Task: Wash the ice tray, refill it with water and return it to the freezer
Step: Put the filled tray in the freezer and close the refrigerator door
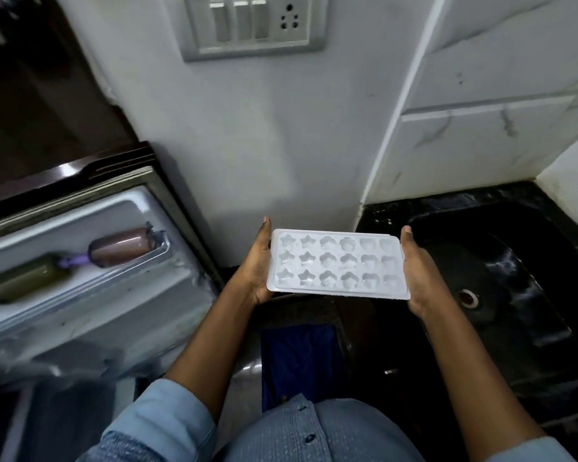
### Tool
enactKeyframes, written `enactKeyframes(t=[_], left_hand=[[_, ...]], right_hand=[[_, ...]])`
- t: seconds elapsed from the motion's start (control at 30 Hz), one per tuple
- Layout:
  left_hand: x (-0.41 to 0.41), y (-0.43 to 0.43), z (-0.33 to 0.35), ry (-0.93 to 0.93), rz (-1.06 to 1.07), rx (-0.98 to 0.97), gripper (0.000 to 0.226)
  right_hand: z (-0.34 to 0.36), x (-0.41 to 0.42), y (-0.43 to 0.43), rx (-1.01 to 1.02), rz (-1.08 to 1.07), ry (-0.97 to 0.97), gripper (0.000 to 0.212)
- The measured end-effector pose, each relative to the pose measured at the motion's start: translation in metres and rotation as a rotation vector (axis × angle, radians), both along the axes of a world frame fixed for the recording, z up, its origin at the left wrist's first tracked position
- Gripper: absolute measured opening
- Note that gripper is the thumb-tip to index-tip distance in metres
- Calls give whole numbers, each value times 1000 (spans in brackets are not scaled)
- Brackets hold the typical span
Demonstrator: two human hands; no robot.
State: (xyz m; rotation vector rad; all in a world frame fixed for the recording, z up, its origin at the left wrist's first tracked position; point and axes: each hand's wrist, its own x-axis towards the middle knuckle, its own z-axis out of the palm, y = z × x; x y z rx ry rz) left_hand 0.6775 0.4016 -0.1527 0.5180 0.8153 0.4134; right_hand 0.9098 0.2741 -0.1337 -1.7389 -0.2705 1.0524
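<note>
Nearest the camera is a light-blue buttoned shirt (297, 435), with both bare forearms reaching forward from its rolled sleeves. Between them a white ice tray (337, 265) is held level in the air, cavities facing up: three rows of six, shaped as stars, flowers and hearts. The left grip (256, 268) clasps the tray's left short end and the right grip (417, 271) clasps its right short end, thumbs along the edges and fingers hidden beneath. Whether the cavities hold water cannot be told. The tray hangs between an open fridge door (114, 315) on the left, whose shelf holds a brown bottle (121, 246) and an olive bottle (27, 278), and a black sink (498, 261) set in a dark worktop (397, 208) on the right. A blue cloth (297, 361) lies below the tray, and a switch panel (252, 25) sits on the wall above. This looks like a carrying step between fridge and sink. Either way, the next move calls for keeping the tray flat and steady with both grips.
</note>
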Motion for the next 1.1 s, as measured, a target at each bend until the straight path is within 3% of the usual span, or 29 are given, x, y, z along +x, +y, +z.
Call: enactKeyframes(t=[0.27,0.9,1.1], left_hand=[[-67,-31,3,-7,271,-11,92],[-218,-171,-3,107,930,-4,91],[-268,-216,-7,160,1094,-29,94]], right_hand=[[-10,-42,36,50,271,-6,54],[-10,-209,68,69,934,40,52],[-17,-282,67,101,1056,74,33]])
